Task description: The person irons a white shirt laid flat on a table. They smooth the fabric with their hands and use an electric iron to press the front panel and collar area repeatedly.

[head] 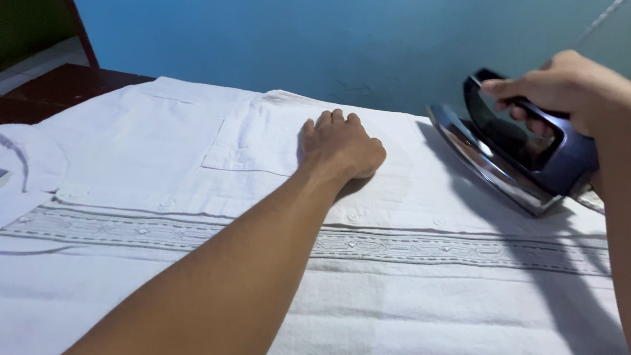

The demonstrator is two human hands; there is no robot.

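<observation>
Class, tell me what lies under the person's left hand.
The left hand presses flat on a white shirt, beside its chest pocket. The surface beneath the shirt is covered; only dark wood shows at the left edge.

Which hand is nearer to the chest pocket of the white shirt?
Left. The left hand rests on the shirt at the pocket edge; the right hand holds the iron, far off.
</observation>
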